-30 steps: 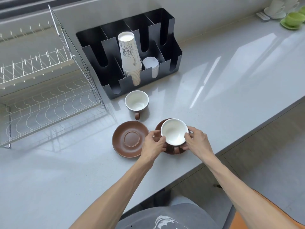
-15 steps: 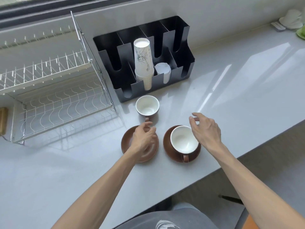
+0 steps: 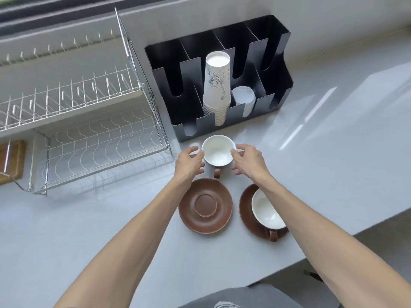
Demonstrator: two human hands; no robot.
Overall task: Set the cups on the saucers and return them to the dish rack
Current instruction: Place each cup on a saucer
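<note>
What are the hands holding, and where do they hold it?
The left hand and right hand meet the white cup at opposite sides of its rim; whether the grip has closed cannot be told.

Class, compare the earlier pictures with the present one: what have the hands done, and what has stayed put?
Both hands let go of the cup on the right saucer and reached forward; the left hand and right hand now flank the second cup, not clearly gripping it. The empty saucer, dish rack and black organizer stayed put.

A black organizer (image 3: 275,70) stands on the grey counter (image 3: 333,152), holding a stack of paper cups (image 3: 216,85) beside white lids (image 3: 243,98); a wooden board (image 3: 11,161) lies at far left
</note>
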